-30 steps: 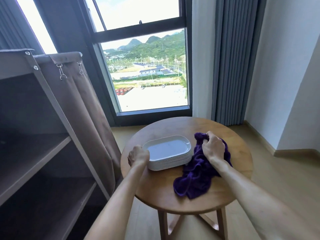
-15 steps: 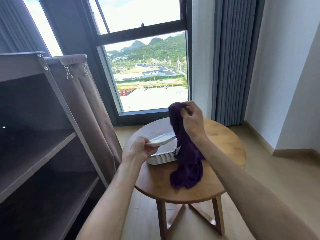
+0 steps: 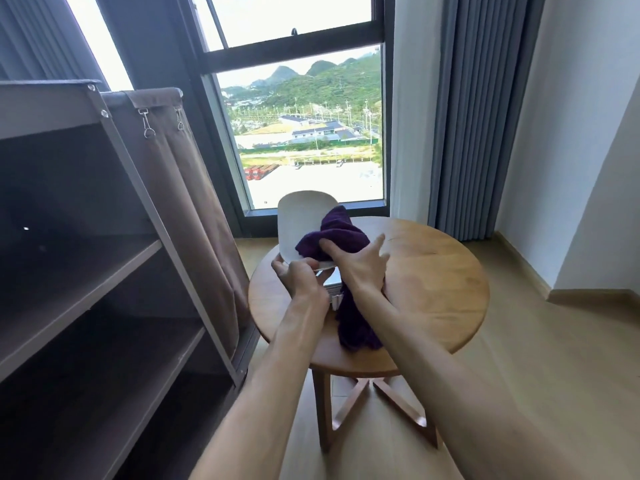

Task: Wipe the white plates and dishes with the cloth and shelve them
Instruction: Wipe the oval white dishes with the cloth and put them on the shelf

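A white rectangular plate (image 3: 298, 226) is tilted up above the round wooden table (image 3: 436, 289), its face toward me. My left hand (image 3: 300, 276) grips its near edge from below. A purple cloth (image 3: 332, 237) lies bunched on the plate's lower right, and its tail hangs down to the tabletop. My right hand (image 3: 360, 268) presses the cloth onto the plate, thumb tucked into it and fingers spread to the right. The stack of white plates (image 3: 334, 292) on the table shows only as a sliver between my wrists.
A dark open shelf unit (image 3: 86, 271) with bare boards stands at the left, its brown curtain (image 3: 187, 188) drawn back beside the table. Window and grey drapes (image 3: 481, 116) lie behind. Wooden floor spreads to the right.
The left hand has lifted the top plate off the stack and tilted it upright. The right hand has brought the cloth from the air onto the plate's face.
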A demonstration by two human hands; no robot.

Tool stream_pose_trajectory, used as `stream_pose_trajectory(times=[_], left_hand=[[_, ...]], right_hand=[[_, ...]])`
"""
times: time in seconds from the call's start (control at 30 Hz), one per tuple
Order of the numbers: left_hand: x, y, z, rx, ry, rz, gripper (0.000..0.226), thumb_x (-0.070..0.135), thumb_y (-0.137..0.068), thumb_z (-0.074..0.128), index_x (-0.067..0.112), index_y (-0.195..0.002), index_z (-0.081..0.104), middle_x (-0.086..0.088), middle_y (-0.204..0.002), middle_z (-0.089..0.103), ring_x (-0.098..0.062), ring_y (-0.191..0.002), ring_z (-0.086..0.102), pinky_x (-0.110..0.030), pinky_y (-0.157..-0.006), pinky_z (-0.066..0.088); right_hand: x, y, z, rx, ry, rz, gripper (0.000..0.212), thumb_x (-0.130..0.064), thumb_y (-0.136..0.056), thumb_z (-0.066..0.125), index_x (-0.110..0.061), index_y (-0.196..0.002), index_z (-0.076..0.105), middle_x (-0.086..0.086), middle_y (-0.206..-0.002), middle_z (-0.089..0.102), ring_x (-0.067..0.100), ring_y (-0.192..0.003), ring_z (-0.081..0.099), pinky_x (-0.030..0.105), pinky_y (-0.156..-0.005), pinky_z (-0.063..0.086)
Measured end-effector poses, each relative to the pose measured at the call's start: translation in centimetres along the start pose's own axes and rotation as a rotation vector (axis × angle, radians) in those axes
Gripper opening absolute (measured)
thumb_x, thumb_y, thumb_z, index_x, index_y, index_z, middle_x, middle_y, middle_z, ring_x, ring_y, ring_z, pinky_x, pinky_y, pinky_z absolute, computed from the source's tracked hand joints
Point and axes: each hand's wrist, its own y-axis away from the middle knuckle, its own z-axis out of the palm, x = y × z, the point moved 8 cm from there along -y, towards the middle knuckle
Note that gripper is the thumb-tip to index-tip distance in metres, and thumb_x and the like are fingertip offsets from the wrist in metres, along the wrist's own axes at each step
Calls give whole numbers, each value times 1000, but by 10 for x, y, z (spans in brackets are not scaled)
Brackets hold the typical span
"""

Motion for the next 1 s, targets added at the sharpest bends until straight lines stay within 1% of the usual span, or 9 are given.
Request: stream_pose_trajectory(times=[0.1, 0.2, 0.33, 0.47, 0.6, 0.67, 0.87, 0.93, 1.0], left_hand=[[1, 10, 4, -63, -27, 24, 77, -23, -66, 38, 21, -129, 46, -21, -127, 58, -43, -111, 62, -50, -73, 63], [5, 14, 10, -147, -31, 41, 81, -19, -68, 38, 28, -134, 49, -19, -127, 60, -43, -110, 63, -45, -68, 62], [24, 20, 23, -223, -123, 126, 81, -14, -71, 40, 33, -136, 53, -13, -127, 59, -41, -115, 59, -60, -82, 61], [38, 28, 21, -276, -290, 192, 80, -1, -55, 47, 37, -124, 61, -12, -123, 62, -37, -112, 60, -58, -83, 61], [64, 22, 8, -307, -450, 257, 69, 5, -49, 47, 24, -113, 66, -5, -103, 64, -32, -97, 56, -41, -61, 55], [72, 20, 11, -352, -510, 224, 63, 9, -51, 50, 21, -110, 65, -5, -104, 61, -32, -99, 55, -38, -62, 53], [46, 47, 12, -328, -167, 103, 74, 11, -64, 59, 12, -138, 55, -26, -133, 60, -47, -122, 57, -58, -105, 51], [48, 48, 5, -256, -174, 122, 76, 5, -54, 51, 4, -130, 57, -23, -117, 62, -45, -107, 58, -57, -100, 53], [61, 41, -3, -241, -211, 161, 64, 6, -52, 47, 4, -114, 61, -13, -100, 60, -33, -92, 55, -40, -79, 55]], right_hand=[[1, 3, 6, -180, -367, 100, 92, -52, -61, 91, -13, -136, 54, 10, -121, 69, 29, -111, 67, 48, -100, 54], [-6, 7, 9, -311, -664, 128, 48, -32, -71, 90, -14, -112, 73, 11, -105, 77, 33, -103, 73, 49, -97, 57], [-17, 19, 21, -562, -1041, 284, 54, -38, -80, 80, -10, -126, 70, 18, -122, 72, 36, -111, 69, 51, -105, 52], [-9, 2, 2, -328, -832, 210, 35, -11, -73, 85, 0, -104, 74, 24, -106, 75, 44, -105, 70, 57, -96, 56], [-19, -17, -14, -229, -796, 162, 35, -13, -66, 91, -1, -95, 75, 23, -101, 76, 44, -100, 72, 59, -91, 58], [-20, -25, -16, -215, -827, 216, 38, -11, -68, 90, 1, -100, 74, 23, -105, 75, 44, -102, 71, 60, -93, 56], [-3, 5, 27, -294, -987, 436, 46, -10, -78, 80, 2, -121, 70, 24, -118, 71, 42, -112, 68, 55, -99, 55], [3, 13, 33, -352, -999, 439, 45, -9, -80, 78, 2, -122, 70, 25, -120, 71, 42, -113, 68, 55, -99, 54], [6, 6, 23, -336, -950, 370, 44, -7, -75, 83, 4, -115, 71, 25, -115, 72, 41, -103, 71, 57, -95, 56]])
